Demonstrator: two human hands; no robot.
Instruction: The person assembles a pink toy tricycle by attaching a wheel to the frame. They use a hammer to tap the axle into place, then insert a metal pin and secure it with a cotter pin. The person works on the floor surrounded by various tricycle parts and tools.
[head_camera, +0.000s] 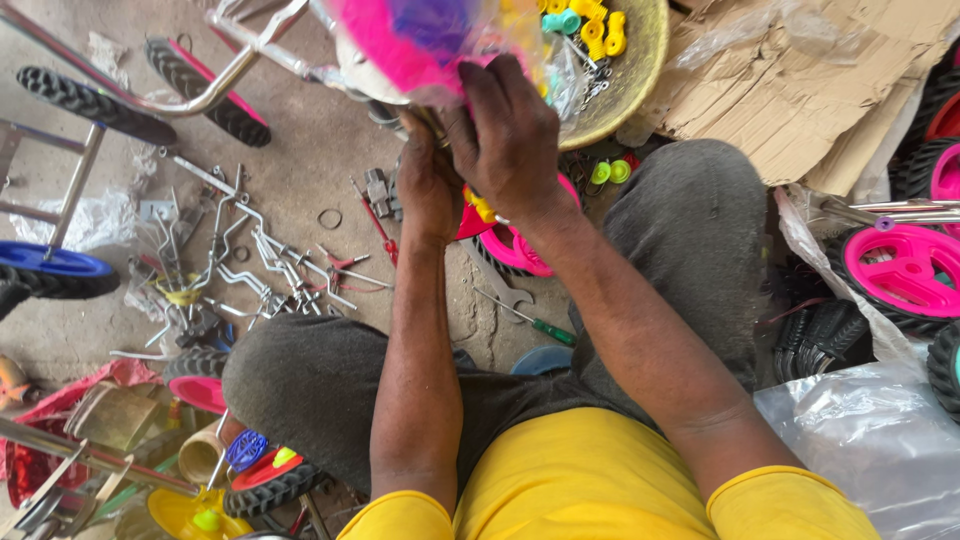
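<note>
Near the person, a clear plastic bag (880, 440) lies at the right, shiny and crumpled. At the near left sits a small wheel (265, 478) with a black tyre, and a red wrapper (60, 410) lies crumpled by it. A little farther, between the knees, a screwdriver (535, 325) with a green handle lies on the ground. To the left of it, bent metal rods (240, 260) lie in a heap. A pink wheel (900, 270) rests at the right.

Farther on, the left hand (428, 185) is curled shut on something under the bag, but you cannot tell what it grips. The right hand (508, 135) is closed on a clear bag with a pink and purple part (420, 35) inside. The bag is held up in the air, far and in the middle, just above both hands. It is thin and see-through, and the part inside looks bright pink with a purple patch.

Far right lies torn brown cardboard (800, 90). Beside it a yellow bowl (640, 70) holds yellow and green caps (590, 25).
</note>
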